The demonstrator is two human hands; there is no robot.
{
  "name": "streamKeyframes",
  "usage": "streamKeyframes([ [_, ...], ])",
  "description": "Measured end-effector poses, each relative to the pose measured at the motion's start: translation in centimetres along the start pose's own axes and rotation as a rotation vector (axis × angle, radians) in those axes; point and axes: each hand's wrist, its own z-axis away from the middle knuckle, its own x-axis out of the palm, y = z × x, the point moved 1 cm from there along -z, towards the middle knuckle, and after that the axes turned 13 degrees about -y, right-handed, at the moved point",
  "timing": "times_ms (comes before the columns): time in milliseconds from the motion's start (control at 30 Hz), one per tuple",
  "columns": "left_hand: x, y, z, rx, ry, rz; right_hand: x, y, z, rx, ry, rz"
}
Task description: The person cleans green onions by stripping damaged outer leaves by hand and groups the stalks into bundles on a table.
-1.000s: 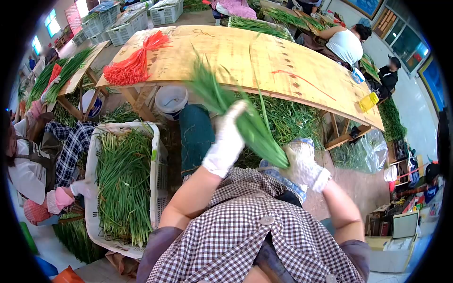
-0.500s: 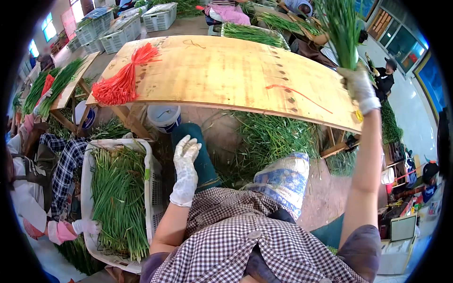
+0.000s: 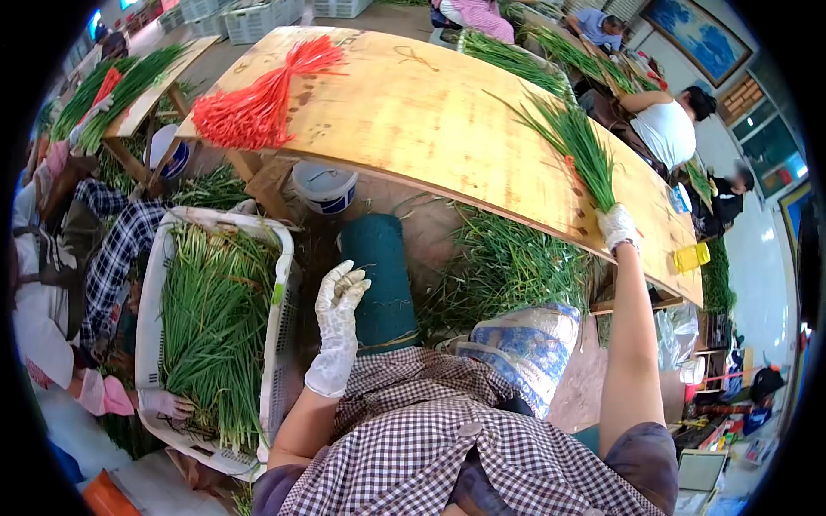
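Note:
A bunch of long green chives (image 3: 578, 150) lies on the wooden table, its leaves fanned toward the far side. Gloved in white, my right hand (image 3: 618, 227) is closed around the stem end at the near edge. Part of a red strip (image 3: 569, 161) shows beside the bunch; the chives hide the rest. My left hand (image 3: 337, 318), also gloved, is raised above my lap near the dark green covering on my leg (image 3: 377, 275). Its fingers are loosely bent and apart, holding nothing. A white crate (image 3: 280, 344) full of chives stands to its left.
Red strips (image 3: 249, 112) are piled at the left of the wooden table (image 3: 413, 129). Beneath it are a white bucket (image 3: 324, 187) and loose greens (image 3: 508, 258). A yellow object (image 3: 691, 257) sits at the right edge. A co-worker's gloved hand (image 3: 165, 403) touches the crate's left side.
My right hand has come down from above the table's right side, laying the chives over the red strip. The view has shifted; my left hand stays raised and empty.

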Motion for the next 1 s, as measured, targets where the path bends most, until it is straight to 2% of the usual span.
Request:
streamKeyframes([
  [100, -0.8, 0.7, 0.4, 0.016, 0.039, -0.02, -1.7, 0.9, -0.8, 0.026, -0.109, -0.121],
  [300, -1.0, 0.0, 0.1, 0.008, 0.007, -0.021, -3.4, -0.8, 1.7, 0.072, 0.137, -0.072],
  [367, 0.0, 0.3, 0.0, 0.01, -0.037, -0.002, -1.2, -1.4, 1.8, 0.126, 0.162, -0.018],
  [433, 0.7, 0.0, 0.2, 0.055, -0.069, -0.041, 3.2, 0.2, -1.3, 0.164, 0.034, 0.048],
  [467, 1.0, 0.1, 0.4, 0.072, -0.074, -0.1, 1.5, -1.2, 1.6, 0.12, 0.059, 0.011],
  [500, 0.1, -0.9, 0.7, 0.094, -0.09, -0.211, 0.9, -2.0, 2.3, -0.138, -0.11, 0.513],
  [533, 0.3, -0.5, 1.3, 0.091, -0.09, -0.286, 1.4, -1.1, 1.3, -0.256, -0.121, 0.482],
  [567, 0.0, -1.3, 1.6, 0.118, -0.077, -0.287, 1.6, -0.2, 0.2, -0.317, -0.126, 0.366],
  [633, -0.9, -1.8, 2.8, 0.117, -0.031, -0.325, 2.8, -0.9, 0.5, -0.187, -0.276, -0.825],
  [667, -1.3, -2.6, 3.0, 0.145, -0.016, -0.275, 2.5, -1.9, 1.8, -0.055, -0.308, -1.099],
  [700, -1.6, -2.7, 3.6, 0.134, -0.007, -0.278, 1.9, -0.7, 1.0, -0.23, -0.117, -0.264],
  [767, -3.0, -2.3, 4.6, 0.121, 0.015, -0.289, 2.5, 0.5, -2.4, 0.066, -0.138, 0.082],
  [833, -4.5, -2.0, 5.7, 0.156, 0.067, -0.33, 3.9, 2.2, -4.1, -0.036, -0.025, -0.053],
  [900, -6.1, -1.3, 7.2, 0.185, 0.111, -0.377, 2.6, 1.7, -4.8, -0.018, -0.079, 0.079],
  [967, -7.9, 0.1, 9.2, 0.297, 0.223, -0.545, -0.7, -2.3, 0.3, -0.039, 0.341, 0.176],
  [1000, -9.3, 1.2, 10.7, 0.265, 0.321, -0.636, -1.6, -4.5, 2.0, -0.226, 0.431, 0.171],
])
